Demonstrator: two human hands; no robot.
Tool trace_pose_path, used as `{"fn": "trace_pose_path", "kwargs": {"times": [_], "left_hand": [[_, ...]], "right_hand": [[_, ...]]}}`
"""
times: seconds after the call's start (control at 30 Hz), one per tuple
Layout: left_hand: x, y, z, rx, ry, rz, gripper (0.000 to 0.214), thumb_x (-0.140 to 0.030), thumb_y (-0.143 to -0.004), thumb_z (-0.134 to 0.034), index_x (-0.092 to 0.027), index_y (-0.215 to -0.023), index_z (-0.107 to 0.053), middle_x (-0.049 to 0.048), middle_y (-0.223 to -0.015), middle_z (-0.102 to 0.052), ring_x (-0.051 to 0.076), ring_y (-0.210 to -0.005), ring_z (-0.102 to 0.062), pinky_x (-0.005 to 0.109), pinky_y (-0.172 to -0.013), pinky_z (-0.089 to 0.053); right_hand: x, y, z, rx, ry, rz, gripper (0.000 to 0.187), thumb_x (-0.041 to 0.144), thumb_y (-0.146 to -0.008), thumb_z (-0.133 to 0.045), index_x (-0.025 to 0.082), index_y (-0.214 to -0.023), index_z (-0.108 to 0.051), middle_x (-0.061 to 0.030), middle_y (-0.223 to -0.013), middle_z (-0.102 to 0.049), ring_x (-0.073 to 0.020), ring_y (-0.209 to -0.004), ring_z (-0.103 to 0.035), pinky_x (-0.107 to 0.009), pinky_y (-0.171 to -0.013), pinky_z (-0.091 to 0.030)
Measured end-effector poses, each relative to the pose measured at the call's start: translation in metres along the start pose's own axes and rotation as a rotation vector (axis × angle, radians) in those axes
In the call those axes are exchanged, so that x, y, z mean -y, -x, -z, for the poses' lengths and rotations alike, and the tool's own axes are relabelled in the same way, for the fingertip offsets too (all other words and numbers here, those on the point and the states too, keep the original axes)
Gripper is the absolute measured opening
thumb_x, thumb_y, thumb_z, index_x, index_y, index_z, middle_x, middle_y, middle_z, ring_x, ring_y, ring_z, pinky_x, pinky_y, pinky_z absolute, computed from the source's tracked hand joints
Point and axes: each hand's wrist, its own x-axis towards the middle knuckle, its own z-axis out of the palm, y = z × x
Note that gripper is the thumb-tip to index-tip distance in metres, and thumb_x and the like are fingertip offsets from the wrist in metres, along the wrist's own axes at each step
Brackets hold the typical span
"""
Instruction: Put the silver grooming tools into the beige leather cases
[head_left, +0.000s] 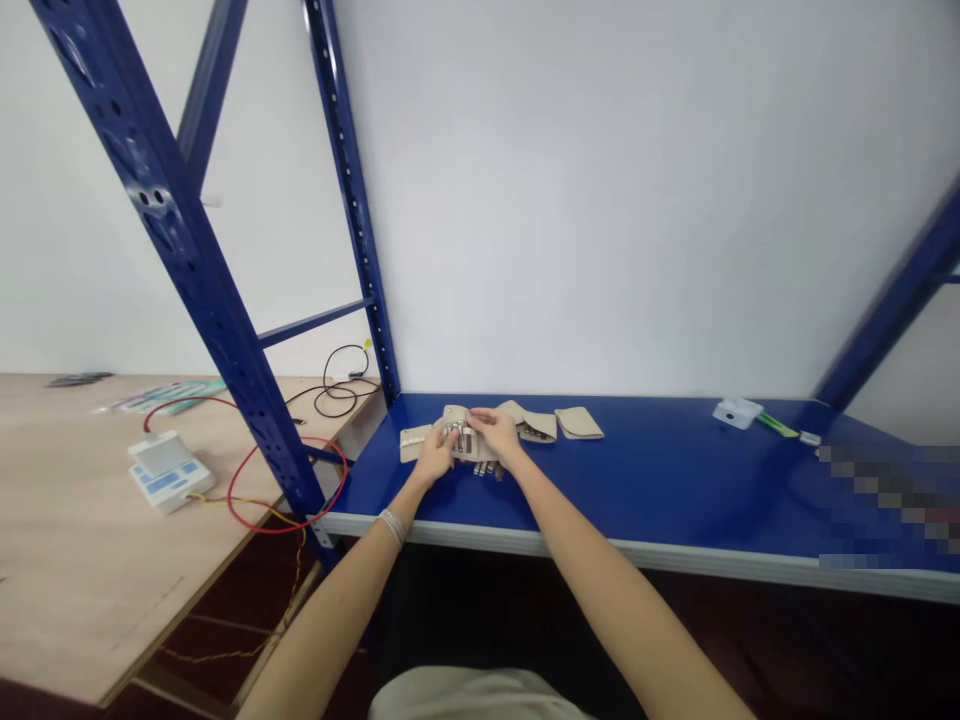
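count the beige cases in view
5 beige cases seem visible: one between the left hand and right hand, one left of them, one just right, another adjoining it, one farthest right. The adjoining pair might be one opened case; hands may hide more.

Even, diffuse brightness washes over the pale wall [600, 200], while the space under the blue shelf [637, 480] sinks into deep shadow. Small white glints catch the blue post [150, 190], which leans with the wide-angle stretch. Detail turns soft in the beige case [470, 443] between the left hand [435, 455] and right hand [496, 432] (coarse pixel blocks mask part of the right side)
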Motion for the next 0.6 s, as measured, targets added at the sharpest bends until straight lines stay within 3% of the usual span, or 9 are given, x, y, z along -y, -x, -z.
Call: {"fn": "trace_pose_path", "kwargs": {"times": [0.33, 0.6], "left_hand": [[-0.002, 0.0, 0.0, 0.033, -0.005, 0.006, 0.041, -0.049, -0.085, -0.057, -0.014, -0.105, -0.052, -0.0036, -0.053, -0.056, 0.011, -0.039, -0.052, 0.02, -0.035, -0.034], [-0.008, 0.002, -0.002, 0.072, 0.049, 0.004, 0.049, -0.059, -0.079, -0.06, -0.014, -0.098, -0.051, -0.0017, -0.052, -0.059, 0.013, -0.04, -0.056, 0.02, -0.034, -0.035]], "right_hand": [[0.013, -0.013, 0.002, 0.015, -0.156, -0.252, 0.018, 0.017, -0.061, -0.074, 0.015, -0.078, -0.071, -0.0044, -0.073, -0.072, -0.0166, -0.066, -0.064, -0.03, -0.067, -0.052], [0.018, -0.023, 0.005, -0.099, -0.258, -0.291, 0.026, 0.021, -0.058, -0.077, 0.015, -0.082, -0.07, 0.0004, -0.067, -0.067, -0.0118, -0.062, -0.058, -0.023, -0.06, -0.046]]}}
